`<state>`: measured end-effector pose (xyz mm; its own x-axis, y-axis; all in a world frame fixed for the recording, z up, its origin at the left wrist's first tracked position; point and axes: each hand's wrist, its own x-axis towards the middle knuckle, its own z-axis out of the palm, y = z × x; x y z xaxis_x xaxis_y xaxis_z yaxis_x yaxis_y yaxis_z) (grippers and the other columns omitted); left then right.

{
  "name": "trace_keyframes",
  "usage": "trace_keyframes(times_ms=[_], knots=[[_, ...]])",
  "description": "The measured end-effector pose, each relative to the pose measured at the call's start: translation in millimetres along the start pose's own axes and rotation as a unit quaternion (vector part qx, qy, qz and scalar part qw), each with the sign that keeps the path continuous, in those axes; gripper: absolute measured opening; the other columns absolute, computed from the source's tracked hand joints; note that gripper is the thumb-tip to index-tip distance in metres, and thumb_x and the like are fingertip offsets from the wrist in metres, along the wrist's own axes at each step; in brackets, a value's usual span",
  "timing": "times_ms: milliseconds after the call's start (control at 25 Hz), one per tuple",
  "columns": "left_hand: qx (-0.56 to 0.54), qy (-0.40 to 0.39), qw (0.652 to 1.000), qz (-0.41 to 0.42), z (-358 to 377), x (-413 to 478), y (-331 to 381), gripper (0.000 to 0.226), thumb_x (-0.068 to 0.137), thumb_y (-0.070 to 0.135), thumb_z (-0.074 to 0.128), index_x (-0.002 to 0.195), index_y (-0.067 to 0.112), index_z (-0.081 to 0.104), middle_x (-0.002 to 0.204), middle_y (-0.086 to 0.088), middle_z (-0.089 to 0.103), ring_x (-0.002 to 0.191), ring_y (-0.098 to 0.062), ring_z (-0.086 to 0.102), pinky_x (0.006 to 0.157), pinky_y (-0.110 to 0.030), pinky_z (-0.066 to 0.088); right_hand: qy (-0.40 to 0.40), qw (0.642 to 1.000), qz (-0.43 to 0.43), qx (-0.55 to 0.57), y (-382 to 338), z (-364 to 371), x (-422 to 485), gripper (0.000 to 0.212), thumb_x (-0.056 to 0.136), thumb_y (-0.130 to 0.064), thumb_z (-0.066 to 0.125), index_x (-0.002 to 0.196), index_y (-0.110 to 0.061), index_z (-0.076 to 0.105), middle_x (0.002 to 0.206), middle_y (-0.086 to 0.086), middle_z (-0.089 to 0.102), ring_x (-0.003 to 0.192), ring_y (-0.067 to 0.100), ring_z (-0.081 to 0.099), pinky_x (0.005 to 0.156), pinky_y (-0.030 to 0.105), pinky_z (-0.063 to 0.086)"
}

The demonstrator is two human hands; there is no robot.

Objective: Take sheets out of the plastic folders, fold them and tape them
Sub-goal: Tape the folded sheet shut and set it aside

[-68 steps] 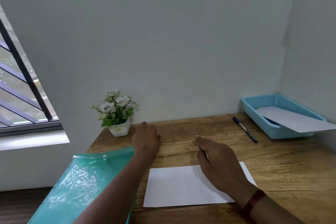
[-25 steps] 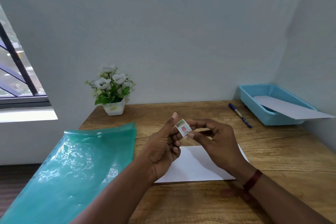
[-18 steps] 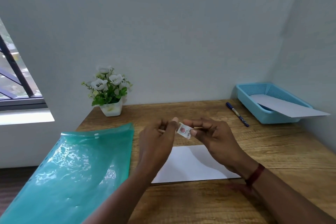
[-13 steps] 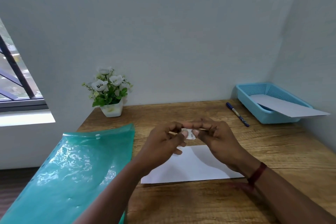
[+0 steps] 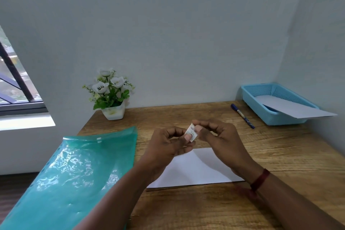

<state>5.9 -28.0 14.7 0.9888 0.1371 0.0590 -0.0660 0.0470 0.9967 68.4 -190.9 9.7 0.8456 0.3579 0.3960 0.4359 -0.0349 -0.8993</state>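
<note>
A small roll of tape point(image 5: 191, 132), white with a printed label, is held above the desk between both hands. My left hand point(image 5: 168, 145) pinches it from the left with thumb and fingertips. My right hand point(image 5: 218, 136) pinches it from the right and top. Under the hands a folded white sheet point(image 5: 201, 170) lies flat on the wooden desk point(image 5: 280, 164). A teal plastic folder point(image 5: 74, 173) lies at the left, overhanging the desk's left edge.
A blue plastic tray point(image 5: 270, 114) at the back right holds a white sheet point(image 5: 295, 108) that sticks out over its rim. A blue pen point(image 5: 242, 115) lies left of the tray. A small potted plant point(image 5: 110, 95) with white flowers stands at the back left by the wall.
Both hands rose from the desk and took up the small tape roll. Since then they have turned and worked it between the fingertips; the sheet and folder stayed put.
</note>
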Motion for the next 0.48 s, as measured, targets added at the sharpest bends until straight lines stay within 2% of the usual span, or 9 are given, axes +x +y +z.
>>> trace_keyframes(times_ms=[80,160,320,480], knots=[[0.004,0.012,1.0,0.007,2.4,-0.3,-0.5,0.013,0.086,0.009,0.067,0.096,0.004,0.073,0.095,-0.017,0.074,0.089,-0.024,0.072,0.078,-0.028,0.059,0.011,0.998,-0.037,-0.051,1.6,2.3,-1.1,0.023,0.087,-0.018,0.069,0.108,-0.026,0.074,0.103,-0.018,0.071,0.1,-0.003,0.063,0.077,0.012,0.053],[0.008,0.019,1.0,0.01,3.1,-0.4,-1.6,0.014,0.083,0.013,0.069,0.094,0.007,0.074,0.092,-0.012,0.075,0.09,-0.024,0.072,0.081,-0.031,0.059,0.021,0.996,-0.058,-0.058,3.8,3.6,-1.5,0.023,0.085,-0.017,0.071,0.107,-0.025,0.074,0.105,-0.019,0.07,0.101,-0.003,0.063,0.074,0.013,0.053],[0.025,0.028,0.999,0.02,2.3,-0.9,-2.6,0.013,0.08,0.017,0.072,0.092,0.013,0.075,0.09,-0.007,0.076,0.091,-0.025,0.072,0.083,-0.034,0.059,0.032,0.998,-0.04,-0.028,7.0,6.7,-2.2,0.02,0.083,-0.015,0.073,0.101,-0.023,0.076,0.104,-0.015,0.072,0.102,-0.001,0.065,0.077,0.016,0.054],[0.136,0.068,0.987,0.042,4.6,-0.6,-3.2,0.007,0.082,0.022,0.074,0.086,0.028,0.076,0.086,0.008,0.076,0.083,-0.008,0.072,0.075,-0.026,0.059,0.037,0.999,0.007,0.019,9.0,6.3,-1.2,0.017,0.084,-0.012,0.072,0.097,-0.021,0.077,0.099,-0.012,0.075,0.099,0.005,0.068,0.09,0.034,0.055]])
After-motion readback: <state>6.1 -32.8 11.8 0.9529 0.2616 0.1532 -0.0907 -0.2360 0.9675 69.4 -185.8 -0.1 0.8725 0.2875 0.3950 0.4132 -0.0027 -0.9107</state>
